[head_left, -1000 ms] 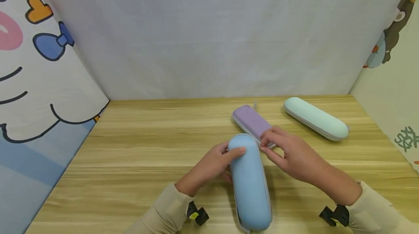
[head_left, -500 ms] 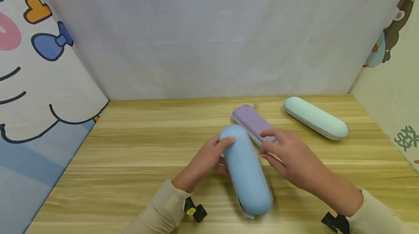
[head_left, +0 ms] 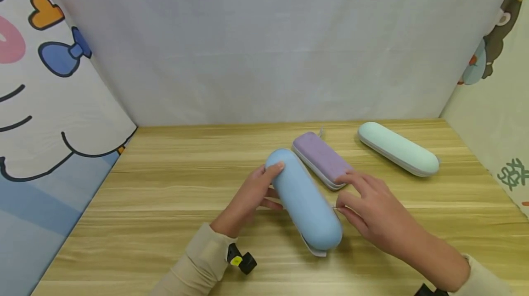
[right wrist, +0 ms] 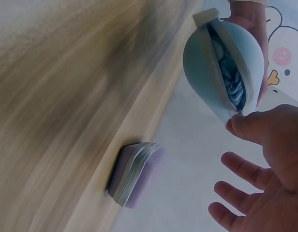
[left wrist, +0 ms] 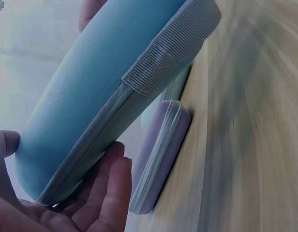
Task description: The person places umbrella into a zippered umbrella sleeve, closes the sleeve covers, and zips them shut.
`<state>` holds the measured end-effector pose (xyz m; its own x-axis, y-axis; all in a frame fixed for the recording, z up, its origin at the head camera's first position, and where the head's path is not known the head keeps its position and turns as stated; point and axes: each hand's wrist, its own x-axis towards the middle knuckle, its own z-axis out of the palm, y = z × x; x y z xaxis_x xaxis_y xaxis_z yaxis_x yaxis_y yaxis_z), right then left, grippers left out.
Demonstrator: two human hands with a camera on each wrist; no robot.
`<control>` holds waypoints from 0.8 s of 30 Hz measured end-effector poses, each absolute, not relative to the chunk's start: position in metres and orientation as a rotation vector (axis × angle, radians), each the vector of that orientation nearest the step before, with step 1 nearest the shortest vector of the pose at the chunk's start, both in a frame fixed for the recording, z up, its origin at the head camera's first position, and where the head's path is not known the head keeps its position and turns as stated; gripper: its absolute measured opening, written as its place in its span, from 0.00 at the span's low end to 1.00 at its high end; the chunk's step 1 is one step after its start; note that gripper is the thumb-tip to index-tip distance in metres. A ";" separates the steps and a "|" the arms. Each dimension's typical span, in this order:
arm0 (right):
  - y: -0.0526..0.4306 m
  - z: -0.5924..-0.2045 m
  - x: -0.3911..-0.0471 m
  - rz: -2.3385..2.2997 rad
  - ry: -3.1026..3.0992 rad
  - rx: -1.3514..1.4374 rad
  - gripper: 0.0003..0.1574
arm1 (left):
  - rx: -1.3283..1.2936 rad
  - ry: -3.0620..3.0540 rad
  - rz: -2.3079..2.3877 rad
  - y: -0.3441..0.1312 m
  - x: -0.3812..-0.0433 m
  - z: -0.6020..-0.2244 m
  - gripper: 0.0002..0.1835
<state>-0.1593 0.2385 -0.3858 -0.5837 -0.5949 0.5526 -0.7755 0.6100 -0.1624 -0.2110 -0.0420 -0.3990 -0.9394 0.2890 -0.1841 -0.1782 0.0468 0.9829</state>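
Observation:
A light-blue zip-up hard case (head_left: 303,199), shaped like a glasses case, is held tilted above the table. My left hand (head_left: 248,197) grips its far end, the thumb over the top and the other fingers underneath. At its right side, my right hand (head_left: 374,206) pinches the zip pull (right wrist: 239,114) between thumb and index finger; its other fingers are spread. Seen from the right wrist, the zip gapes along the near end and shows blue patterned folds (right wrist: 231,79) inside. A ribbed fabric tab (left wrist: 163,53) spans the seam.
Just behind the right hand lies a purple zip case (head_left: 322,156) on the wood-grain table (head_left: 186,204). Farther back to the right is a mint-green zip case (head_left: 398,149). A pale cloth wall (head_left: 268,57) closes off the back, with cartoon-printed panels at both sides.
The blue case has swung its far end leftward and away, and its near end has lifted. My right hand came off its side, then moved nearer its near end and pinched the zip pull.

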 end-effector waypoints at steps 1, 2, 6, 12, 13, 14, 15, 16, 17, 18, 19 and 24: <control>0.239 -0.386 -0.159 0.545 -2.388 1.085 0.09 | 0.101 2.009 1.960 -0.043 -0.211 -0.400 0.37; 0.240 -0.386 -0.158 0.541 -2.390 1.081 0.05 | 0.091 2.021 1.960 -0.043 -0.211 -0.400 0.37; 0.242 -0.386 -0.155 0.526 -2.409 1.064 0.20 | 0.050 2.052 1.965 -0.045 -0.213 -0.401 0.37; 0.244 -0.385 -0.150 0.520 -2.440 1.062 0.28 | 0.038 2.061 1.975 -0.045 -0.213 -0.400 0.37; 0.244 -0.384 -0.150 0.523 -2.441 1.070 0.26 | 0.036 2.060 1.978 -0.044 -0.213 -0.400 0.37; 0.244 -0.384 -0.149 0.521 -2.441 1.077 0.26 | 0.033 2.061 1.982 -0.044 -0.213 -0.400 0.37; 0.244 -0.384 -0.149 0.523 -2.440 1.084 0.26 | 0.035 2.064 1.986 -0.044 -0.213 -0.400 0.37; 0.243 -0.384 -0.148 0.524 -2.439 1.088 0.27 | 0.032 2.062 1.993 -0.044 -0.214 -0.400 0.36; 0.243 -0.384 -0.148 0.520 -2.438 1.090 0.27 | 0.030 2.063 1.998 -0.044 -0.214 -0.400 0.36; 0.243 -0.384 -0.147 0.511 -2.437 1.088 0.27 | 0.029 2.065 2.002 -0.044 -0.214 -0.400 0.36; 0.242 -0.384 -0.147 0.505 -2.436 1.085 0.27 | 0.029 2.065 2.008 -0.044 -0.214 -0.400 0.36; 0.242 -0.384 -0.145 0.457 -2.419 1.079 0.30 | 0.026 2.047 2.044 -0.045 -0.215 -0.401 0.36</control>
